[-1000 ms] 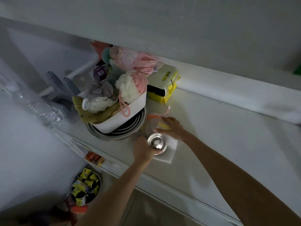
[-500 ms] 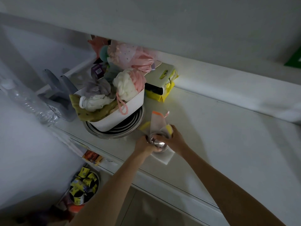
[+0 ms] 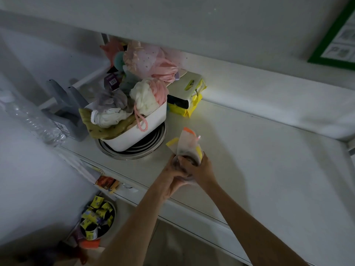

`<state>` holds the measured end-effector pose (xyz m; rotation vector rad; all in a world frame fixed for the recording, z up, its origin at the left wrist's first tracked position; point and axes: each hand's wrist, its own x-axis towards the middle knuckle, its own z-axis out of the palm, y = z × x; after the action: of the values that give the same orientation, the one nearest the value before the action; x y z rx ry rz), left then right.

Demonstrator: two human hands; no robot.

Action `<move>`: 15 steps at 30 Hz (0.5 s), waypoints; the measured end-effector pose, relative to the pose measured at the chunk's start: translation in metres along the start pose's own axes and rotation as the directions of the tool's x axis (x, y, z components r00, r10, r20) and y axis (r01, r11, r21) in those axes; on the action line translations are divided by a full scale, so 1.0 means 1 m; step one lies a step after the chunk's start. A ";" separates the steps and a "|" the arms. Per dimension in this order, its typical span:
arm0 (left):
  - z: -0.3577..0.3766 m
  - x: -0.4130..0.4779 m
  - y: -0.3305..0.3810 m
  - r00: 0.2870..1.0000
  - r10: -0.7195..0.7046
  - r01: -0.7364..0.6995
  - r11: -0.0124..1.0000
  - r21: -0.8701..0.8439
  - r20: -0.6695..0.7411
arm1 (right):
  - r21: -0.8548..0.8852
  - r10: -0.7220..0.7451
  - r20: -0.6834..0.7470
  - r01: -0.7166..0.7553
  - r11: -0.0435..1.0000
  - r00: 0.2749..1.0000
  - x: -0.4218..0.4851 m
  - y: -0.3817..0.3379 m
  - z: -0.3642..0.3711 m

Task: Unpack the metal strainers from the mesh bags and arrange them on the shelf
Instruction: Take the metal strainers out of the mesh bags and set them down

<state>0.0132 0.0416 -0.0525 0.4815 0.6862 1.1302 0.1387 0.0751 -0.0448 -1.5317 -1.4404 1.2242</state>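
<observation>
Both my hands meet above the white shelf (image 3: 259,169), a little right of the round metal ring. My right hand (image 3: 199,169) grips the neck of a pale mesh bag (image 3: 187,143) with orange and yellow trim, which stands upward from my fist. My left hand (image 3: 172,175) is closed around the bag's lower end, where something dark and rounded (image 3: 187,160) shows between the fingers. The metal strainer itself is mostly hidden by my hands and the mesh.
A white tub (image 3: 138,129) heaped with bath sponges and cloths sits on a stack of metal rings (image 3: 132,150). A yellow pack (image 3: 188,98) lies behind it. Grey holders (image 3: 65,106) and a clear bottle (image 3: 36,121) stand left. A bowl of yellow packets (image 3: 98,217) is below.
A second ago my left hand held a shiny metal strainer on the shelf beside the flat bag. Both hands have since lifted and closed together on the bag, which now stands upright.
</observation>
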 end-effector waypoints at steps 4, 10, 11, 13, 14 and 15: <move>0.026 -0.031 -0.003 0.983 0.024 0.015 0.978 -0.209 0.183 | 0.006 -0.062 -0.064 0.062 0.998 0.996 -0.036 -0.024 -0.016; 0.069 -0.070 -0.041 0.999 0.009 -0.014 0.993 -0.118 -0.040 | -0.200 -0.312 -0.030 0.300 0.933 0.950 -0.112 -0.027 -0.048; 0.075 -0.074 -0.049 0.996 0.002 -0.012 0.992 -0.124 -0.085 | -0.252 -0.338 -0.007 0.326 0.911 0.941 -0.122 -0.025 -0.055; 0.086 -0.082 -0.063 0.992 -0.002 -0.016 0.990 -0.138 -0.123 | -0.344 -0.411 0.047 0.401 0.849 0.910 -0.140 -0.027 -0.072; 0.093 -0.085 -0.068 0.991 -0.002 -0.016 0.992 -0.129 -0.133 | -0.350 -0.433 0.098 0.439 0.828 0.896 -0.147 -0.026 -0.079; 0.098 -0.087 -0.073 0.990 -0.002 -0.013 0.994 -0.106 -0.144 | -0.296 -0.391 0.151 0.419 0.858 0.908 -0.151 -0.021 -0.087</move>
<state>0.1077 -0.0670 -0.0102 0.3132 0.7458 1.2085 0.2227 -0.0603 0.0282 -1.2871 -1.9798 0.8335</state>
